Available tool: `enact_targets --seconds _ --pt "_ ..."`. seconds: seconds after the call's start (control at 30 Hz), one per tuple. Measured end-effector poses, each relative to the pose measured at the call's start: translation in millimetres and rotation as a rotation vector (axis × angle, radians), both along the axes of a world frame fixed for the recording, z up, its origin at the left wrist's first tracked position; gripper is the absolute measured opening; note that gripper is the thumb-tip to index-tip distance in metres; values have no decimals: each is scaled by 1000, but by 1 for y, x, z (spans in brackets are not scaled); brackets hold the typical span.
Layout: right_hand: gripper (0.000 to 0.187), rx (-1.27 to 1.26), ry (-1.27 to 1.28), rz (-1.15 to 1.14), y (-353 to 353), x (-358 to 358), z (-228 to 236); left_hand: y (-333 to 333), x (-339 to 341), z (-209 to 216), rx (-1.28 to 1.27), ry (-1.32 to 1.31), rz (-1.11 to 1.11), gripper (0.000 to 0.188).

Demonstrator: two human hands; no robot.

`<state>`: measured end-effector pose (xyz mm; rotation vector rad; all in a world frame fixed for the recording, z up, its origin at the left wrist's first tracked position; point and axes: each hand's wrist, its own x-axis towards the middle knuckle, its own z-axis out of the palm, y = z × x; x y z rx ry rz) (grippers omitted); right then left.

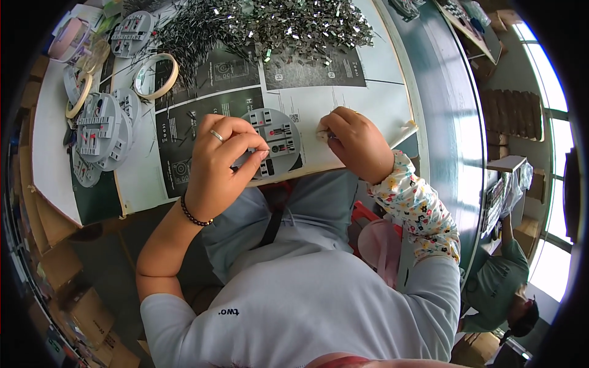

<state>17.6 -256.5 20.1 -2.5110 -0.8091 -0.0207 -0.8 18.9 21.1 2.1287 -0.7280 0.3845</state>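
A round grey plastic disc [285,132] with raised slots and small red and black parts lies flat near the table's front edge. My left hand [224,156] is over its left side, thumb and forefinger pinched together above it; anything between the tips is too small to make out. To the right of the disc, apart from it, my right hand [356,138] is closed with its fingers curled in. Something small and pale shows at those fingertips, but its kind cannot be told. The left hand partly hides the disc.
Heaps of thin dark strips [196,30] and small shiny metal pieces [307,27] cover the table's far side. Left stand stacked grey discs [98,132], another disc [132,34] and a tape roll [156,76]. Printed black-and-white sheets [313,70] lie underneath. Another person [500,285] is at right.
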Motion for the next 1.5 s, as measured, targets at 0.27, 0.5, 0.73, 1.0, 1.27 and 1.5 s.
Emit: enact_targets --seconds 0.27,0.5,0.73,1.0,1.27,1.5 --pt "18 285 429 -77 2 7 15 -8 4 -9 48 29 41 16" --pt "17 353 747 -60 23 22 6 -12 5 -13 37 1 36 16" --pt "18 433 839 -52 25 19 0 -16 7 -15 42 1 4 16" --pt "17 564 1096 -174 27 14 8 -22 12 -14 95 81 -61 17" --pt "17 520 1082 -139 29 24 5 -20 15 -12 108 113 -94 15" --pt "16 440 754 -14 33 24 2 -20 17 -9 125 91 -109 14"
